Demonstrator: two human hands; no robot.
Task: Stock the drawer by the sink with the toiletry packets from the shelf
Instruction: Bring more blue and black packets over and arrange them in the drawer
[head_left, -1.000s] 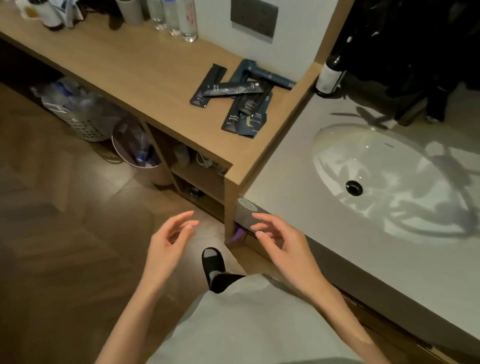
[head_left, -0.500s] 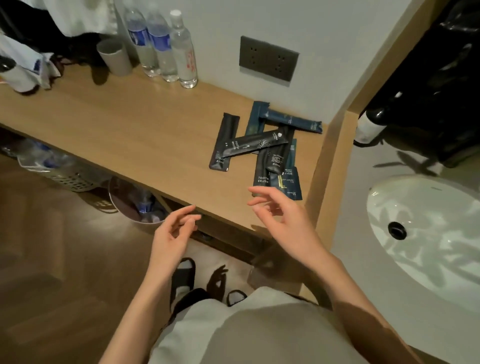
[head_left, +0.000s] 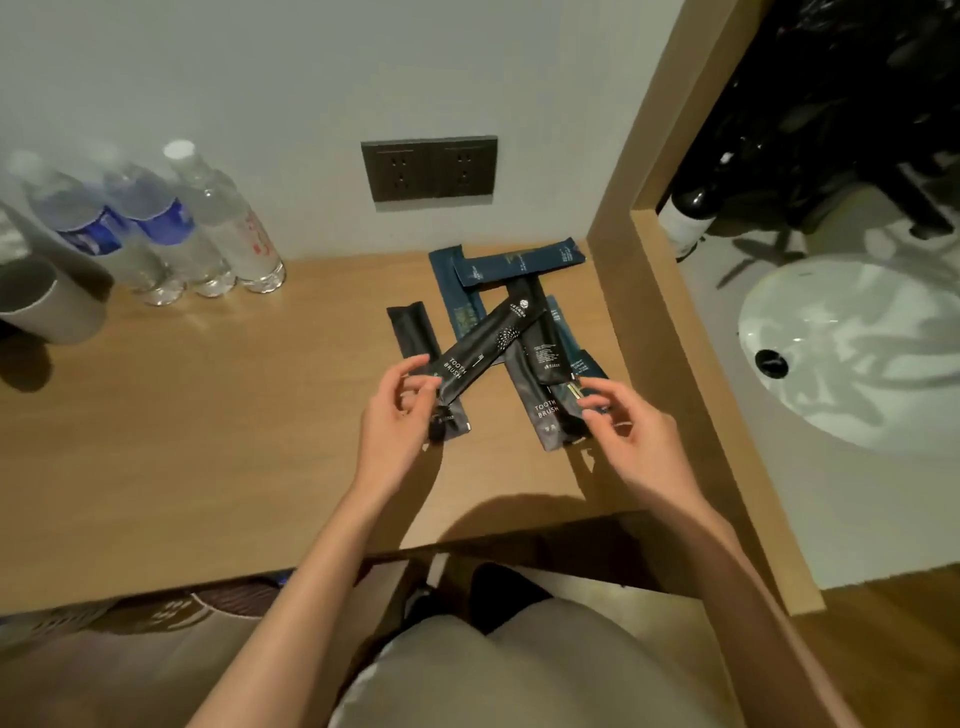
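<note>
Several dark toiletry packets (head_left: 537, 340) lie in a crossed pile at the back right of the wooden shelf (head_left: 208, 441). On top lies a black toothbrush packet (head_left: 483, 348), set diagonally. My left hand (head_left: 395, 421) pinches its lower end between thumb and forefinger; the packet still rests on the pile. My right hand (head_left: 631, 436) hovers over the near ends of the right-hand packets with fingers spread, holding nothing. No drawer is in view.
Three water bottles (head_left: 208, 223) and a grey cup (head_left: 47, 301) stand at the shelf's back left. A wall socket (head_left: 428, 169) sits above the pile. A wooden divider (head_left: 649, 312) separates the shelf from the white sink (head_left: 841, 364), beside a dark bottle (head_left: 685, 218).
The view swung from the sink counter up to the shelf. Both hands moved forward onto the packet pile, and my left hand reached the toothbrush packet's end.
</note>
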